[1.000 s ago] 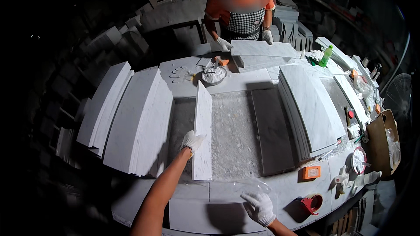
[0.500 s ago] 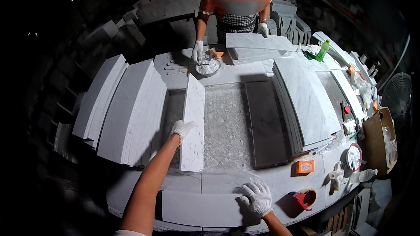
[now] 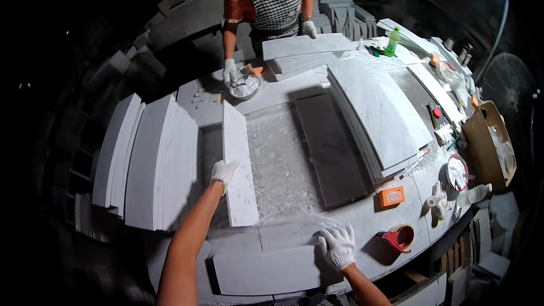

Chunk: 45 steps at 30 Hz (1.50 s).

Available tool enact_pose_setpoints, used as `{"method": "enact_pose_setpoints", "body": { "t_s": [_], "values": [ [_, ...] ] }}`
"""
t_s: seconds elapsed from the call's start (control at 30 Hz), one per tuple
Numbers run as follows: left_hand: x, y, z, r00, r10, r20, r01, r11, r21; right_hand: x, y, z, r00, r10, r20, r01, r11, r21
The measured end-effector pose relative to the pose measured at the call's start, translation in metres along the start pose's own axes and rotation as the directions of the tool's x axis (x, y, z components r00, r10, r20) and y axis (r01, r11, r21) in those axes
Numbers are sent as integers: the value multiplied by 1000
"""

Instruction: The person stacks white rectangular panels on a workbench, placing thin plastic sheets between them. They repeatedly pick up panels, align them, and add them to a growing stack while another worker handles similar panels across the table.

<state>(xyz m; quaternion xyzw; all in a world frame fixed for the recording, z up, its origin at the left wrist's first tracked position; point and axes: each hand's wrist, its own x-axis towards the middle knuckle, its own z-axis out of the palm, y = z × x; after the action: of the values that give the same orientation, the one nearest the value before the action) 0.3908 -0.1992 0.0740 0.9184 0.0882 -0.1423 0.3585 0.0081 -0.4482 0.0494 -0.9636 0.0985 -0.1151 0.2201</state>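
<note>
My left hand (image 3: pixel 224 174), in a white knit glove, is closed on the left edge of a narrow white marble slab (image 3: pixel 241 164), which seems to stand tilted on its long edge. My right hand (image 3: pixel 338 246), gloved alike, holds nothing. Its fingers are stretched out at the right end of another marble slab (image 3: pixel 263 272) lying along the near table edge; whether it touches that slab I cannot tell. Between the stacks is a rough, dusty grey surface (image 3: pixel 280 158) with a dark slab (image 3: pixel 334 153) at its right.
Marble stacks stand left (image 3: pixel 150 164) and right (image 3: pixel 374 113). Across the table a co-worker's gloved hand (image 3: pixel 229 72) is at a bowl of white paste (image 3: pixel 245 87). An orange box (image 3: pixel 392 196), a red tape dispenser (image 3: pixel 399 239), a green bottle (image 3: pixel 392 42) and a cardboard box (image 3: pixel 481 147) are at the right.
The view has turned, shifting the far side of the table leftward in the picture. My right hand's fingers point more upward now. My left hand keeps its hold on the marble slab.
</note>
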Motion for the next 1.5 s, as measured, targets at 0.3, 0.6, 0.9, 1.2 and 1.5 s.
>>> {"method": "enact_pose_setpoints", "body": {
  "t_s": [0.3, 0.6, 0.9, 1.2, 1.5],
  "values": [
    [-97, 64, -56, 932, 86, 353, 96, 878, -468, -4, 5, 2, 995, 95, -33, -95, 995, 10],
    [-238, 63, -113, 795, 185, 577, -155, 983, -101, -5, 4, -4, 969, 123, -213, -68, 966, 249],
    [-315, 18, -102, 458, 41, 888, -194, 979, 55, -67, 25, -52, 931, 4, 365, -339, -359, 869],
    [-298, -16, -62, 258, -15, 966, -336, 936, 104, -182, 36, -33, 845, 220, 487, -532, 246, 810],
    [-244, -174, -106, 427, 32, 904, -356, 924, 135, -214, 1, -68, 502, 373, 780, -658, -421, 625]
  ]
}}
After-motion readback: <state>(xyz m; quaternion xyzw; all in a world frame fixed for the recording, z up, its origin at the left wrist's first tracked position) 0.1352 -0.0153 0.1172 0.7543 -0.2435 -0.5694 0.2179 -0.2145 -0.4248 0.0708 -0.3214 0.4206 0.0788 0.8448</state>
